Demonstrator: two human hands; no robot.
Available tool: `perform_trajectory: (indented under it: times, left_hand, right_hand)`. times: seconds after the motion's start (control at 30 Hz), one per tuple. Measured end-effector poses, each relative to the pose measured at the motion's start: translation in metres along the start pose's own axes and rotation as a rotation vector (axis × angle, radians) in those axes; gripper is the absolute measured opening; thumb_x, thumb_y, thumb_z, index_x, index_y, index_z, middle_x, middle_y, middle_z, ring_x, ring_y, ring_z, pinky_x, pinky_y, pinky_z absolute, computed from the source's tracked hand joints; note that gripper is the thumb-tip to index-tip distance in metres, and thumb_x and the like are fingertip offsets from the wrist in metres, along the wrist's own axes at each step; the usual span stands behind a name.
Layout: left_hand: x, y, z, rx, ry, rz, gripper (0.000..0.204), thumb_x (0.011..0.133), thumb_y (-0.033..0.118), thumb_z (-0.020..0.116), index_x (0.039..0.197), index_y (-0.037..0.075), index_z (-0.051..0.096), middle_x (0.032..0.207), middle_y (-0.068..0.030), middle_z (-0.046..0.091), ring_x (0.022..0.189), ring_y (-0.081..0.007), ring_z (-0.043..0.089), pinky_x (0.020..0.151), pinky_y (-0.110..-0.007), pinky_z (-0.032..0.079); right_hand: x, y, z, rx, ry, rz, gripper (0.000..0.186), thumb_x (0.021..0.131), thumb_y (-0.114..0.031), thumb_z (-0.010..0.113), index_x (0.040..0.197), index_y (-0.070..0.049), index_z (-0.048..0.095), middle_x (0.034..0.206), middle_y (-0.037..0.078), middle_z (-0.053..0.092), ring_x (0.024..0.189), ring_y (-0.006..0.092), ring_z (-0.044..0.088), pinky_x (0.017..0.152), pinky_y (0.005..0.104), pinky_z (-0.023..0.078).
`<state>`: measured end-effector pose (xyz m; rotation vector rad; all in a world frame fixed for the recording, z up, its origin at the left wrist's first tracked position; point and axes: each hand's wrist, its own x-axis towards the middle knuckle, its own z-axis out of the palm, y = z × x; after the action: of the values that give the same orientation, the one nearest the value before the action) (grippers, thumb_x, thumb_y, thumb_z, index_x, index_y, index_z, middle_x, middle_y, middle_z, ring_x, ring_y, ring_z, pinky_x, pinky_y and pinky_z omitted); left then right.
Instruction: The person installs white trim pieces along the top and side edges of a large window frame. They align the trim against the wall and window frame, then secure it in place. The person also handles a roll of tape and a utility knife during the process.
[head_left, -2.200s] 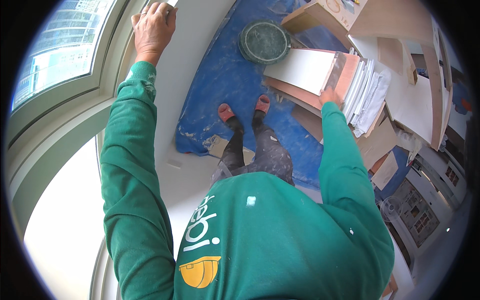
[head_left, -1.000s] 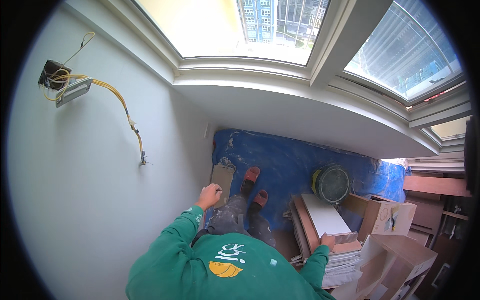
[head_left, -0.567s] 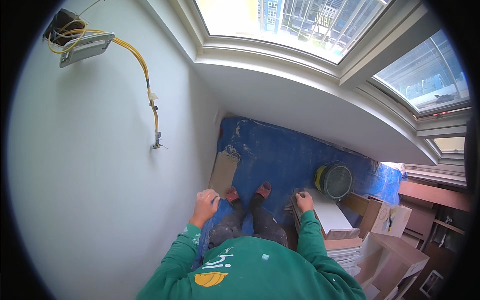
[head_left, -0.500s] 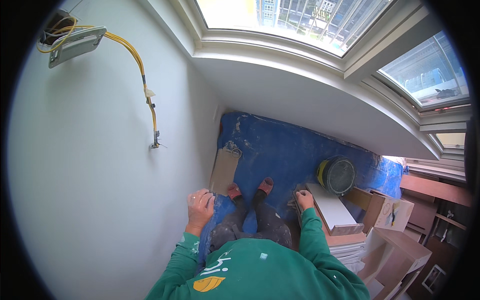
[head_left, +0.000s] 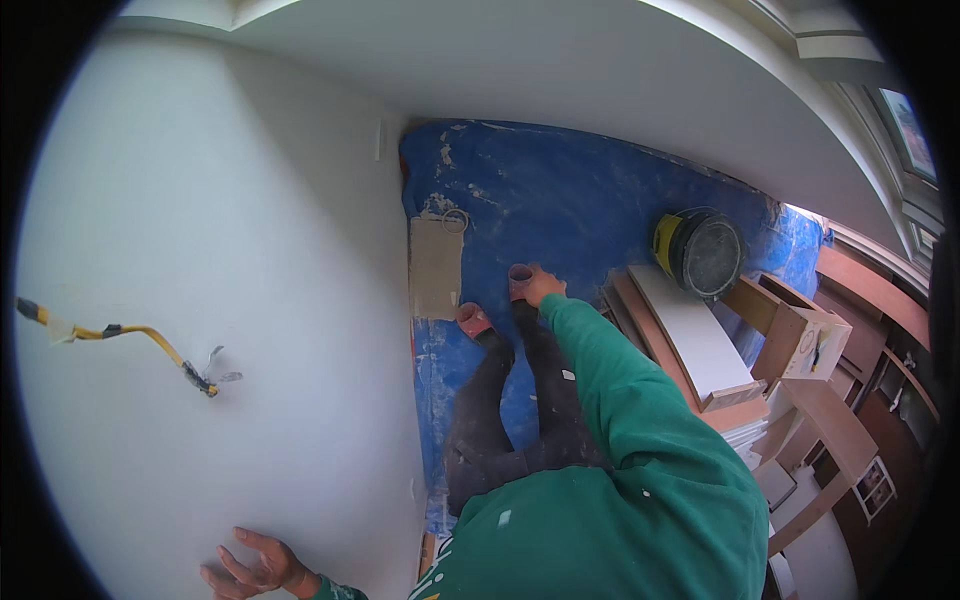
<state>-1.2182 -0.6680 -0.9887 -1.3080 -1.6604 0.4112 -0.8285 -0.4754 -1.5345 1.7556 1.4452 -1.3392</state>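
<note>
Low at the left, my left hand (head_left: 255, 568) is open beside the white wall (head_left: 210, 470), with its fingers spread and nothing in them; I cannot tell whether it touches the wall. My right arm stretches forward and down over my leg. At its end my right hand (head_left: 545, 287) is curled beside the reddish slipper (head_left: 520, 283) on my right foot, and its fingers are partly hidden. Whether it grips the slipper or something small, I cannot make out. The other reddish slipper (head_left: 473, 319) is on my left foot.
Blue sheeting (head_left: 570, 210) covers the floor, with a tan board (head_left: 436, 270) along the wall. To the right are a black and yellow bucket (head_left: 700, 252), stacked white boards (head_left: 690, 330) and wooden box frames (head_left: 825, 420). Taped yellow wires (head_left: 150, 343) stick out of the wall.
The view has tilted down and I bend forward. My right hand has moved from beside the boards to my right slipper. My left hand has moved out left along the wall, fingers now spread.
</note>
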Motion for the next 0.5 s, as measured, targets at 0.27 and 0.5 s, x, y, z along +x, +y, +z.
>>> perform_trajectory:
  times: [0.27,0.5]
  left_hand:
    - [-0.033,0.023,0.041,-0.1,-0.146,-0.026,0.046,0.097,0.047,0.069,0.134,0.019,0.064,0.149,-0.0175,0.058,0.139,-0.0407,0.049,0.118,-0.07,0.025]
    - [-0.019,0.047,0.074,-0.196,-0.277,0.024,0.046,0.097,0.045,0.068,0.134,0.018,0.063,0.149,-0.0185,0.057,0.14,-0.0414,0.049,0.119,-0.07,0.025]
  right_hand:
    - [0.187,-0.053,0.086,-0.014,-0.109,-0.138,0.08,0.097,-0.021,0.056,0.169,-0.018,0.022,0.15,0.02,0.059,0.137,0.0381,0.057,0.125,0.0575,0.026]
    - [0.336,-0.086,0.194,-0.02,-0.305,-0.108,0.087,0.097,-0.014,0.054,0.171,-0.013,0.009,0.098,0.022,0.072,0.086,0.0355,0.068,0.079,0.0529,0.051]
